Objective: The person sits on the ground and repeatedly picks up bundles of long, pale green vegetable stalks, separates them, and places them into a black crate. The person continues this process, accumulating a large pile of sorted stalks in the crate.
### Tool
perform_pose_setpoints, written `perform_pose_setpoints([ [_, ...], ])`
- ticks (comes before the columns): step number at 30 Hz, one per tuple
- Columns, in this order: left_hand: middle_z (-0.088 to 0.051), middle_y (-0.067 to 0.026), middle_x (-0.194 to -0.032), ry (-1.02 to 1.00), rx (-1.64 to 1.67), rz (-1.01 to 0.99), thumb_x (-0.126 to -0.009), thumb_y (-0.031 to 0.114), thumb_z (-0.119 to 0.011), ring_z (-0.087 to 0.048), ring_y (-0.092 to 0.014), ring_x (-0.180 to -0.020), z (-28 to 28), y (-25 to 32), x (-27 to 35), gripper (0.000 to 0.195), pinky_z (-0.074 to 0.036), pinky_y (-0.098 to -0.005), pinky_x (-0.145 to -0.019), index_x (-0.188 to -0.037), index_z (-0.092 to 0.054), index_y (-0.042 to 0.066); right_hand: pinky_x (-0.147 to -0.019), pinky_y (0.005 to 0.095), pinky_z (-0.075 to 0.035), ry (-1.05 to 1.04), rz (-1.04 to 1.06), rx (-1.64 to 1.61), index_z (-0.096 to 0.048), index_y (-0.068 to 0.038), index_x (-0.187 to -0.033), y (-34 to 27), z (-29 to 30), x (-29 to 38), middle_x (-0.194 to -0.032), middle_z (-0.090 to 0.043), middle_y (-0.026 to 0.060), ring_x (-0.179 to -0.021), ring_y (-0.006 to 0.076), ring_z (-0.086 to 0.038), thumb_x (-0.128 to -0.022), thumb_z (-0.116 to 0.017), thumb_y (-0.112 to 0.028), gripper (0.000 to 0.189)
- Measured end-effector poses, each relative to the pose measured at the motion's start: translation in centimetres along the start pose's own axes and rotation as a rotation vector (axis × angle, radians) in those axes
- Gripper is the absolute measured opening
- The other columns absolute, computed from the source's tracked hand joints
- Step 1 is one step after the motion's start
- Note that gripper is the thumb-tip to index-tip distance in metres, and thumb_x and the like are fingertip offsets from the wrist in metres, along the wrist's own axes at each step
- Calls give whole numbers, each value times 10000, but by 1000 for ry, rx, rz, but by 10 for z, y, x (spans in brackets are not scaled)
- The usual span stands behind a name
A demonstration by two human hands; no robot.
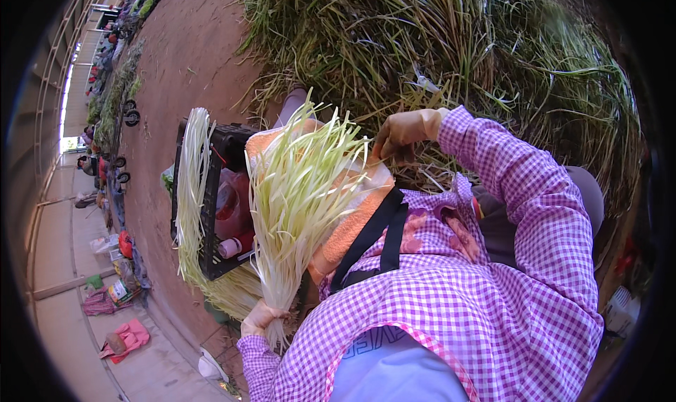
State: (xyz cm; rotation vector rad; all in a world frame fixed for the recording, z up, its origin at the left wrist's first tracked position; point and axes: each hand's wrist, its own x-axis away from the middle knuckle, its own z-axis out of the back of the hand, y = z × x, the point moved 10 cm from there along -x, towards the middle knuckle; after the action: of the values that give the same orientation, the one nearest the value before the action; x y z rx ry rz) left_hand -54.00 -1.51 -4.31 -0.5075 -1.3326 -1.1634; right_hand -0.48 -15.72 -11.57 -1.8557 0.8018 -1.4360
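My left hand is closed round the white lower ends of a large bundle of pale yellow-green leafy stalks, which look like blanched chives. The leaves fan out over an orange and white towel on my lap. My right hand, in a brownish glove, is beside the leaf tips at the towel's edge, fingers bent downwards; whether it pinches anything is unclear. Another pale bunch hangs over the rim of a black plastic crate, and more stalks lie below the crate.
A big heap of green leaves spreads across the top and right. Inside the crate are a red plastic bag and a pink-capped bottle. Reddish ground runs to the left, towards small wheels, a pink cloth and distant people.
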Motion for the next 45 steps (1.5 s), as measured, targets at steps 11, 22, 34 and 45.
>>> perform_pose_setpoints([
  [11, -715, -110, -993, -23, -38, -34, -682, -13, -797, -685, -215, -842, 15, 7, -9, 481, -558, -346, -727, -1143, -658, -19, -554, 316, -548, 55, -79, 22, -511, -83, -1384, 19, -25, -14, -774, -702, 97, -621, 177, -657, -850, -700, -56, 567],
  [22, -710, -71, -867, 78, -277, -101, -686, 47, -789, -672, -178, -769, 23, 28, -5, 315, -539, -331, -665, -983, -705, -15, -542, 321, -555, 540, 131, 394, -731, -24, -975, 20, 21, -25, -728, -711, 101, -586, 202, -689, -886, -641, -93, 144],
  [34, -673, -168, -904, 1175, -1133, -850, -812, 139, -641, -639, -377, -834, 23, 261, 212, 208, -497, -431, -729, -1011, -686, 96, -827, 360, -537, 545, -362, 966, -691, -22, -1136, 81, 152, 12, -1093, -689, 177, -991, 296, -667, -895, -602, -120, 275],
  [45, -639, -76, -832, 1571, -1352, -1228, -828, 262, -670, -625, -316, -814, -11, 291, 217, 252, -479, -436, -737, -1031, -661, 114, -873, 370, -526, 669, -451, 667, -654, -3, -1179, 85, 152, 67, -1134, -670, 169, -1026, 274, -655, -947, -558, -139, 286],
])
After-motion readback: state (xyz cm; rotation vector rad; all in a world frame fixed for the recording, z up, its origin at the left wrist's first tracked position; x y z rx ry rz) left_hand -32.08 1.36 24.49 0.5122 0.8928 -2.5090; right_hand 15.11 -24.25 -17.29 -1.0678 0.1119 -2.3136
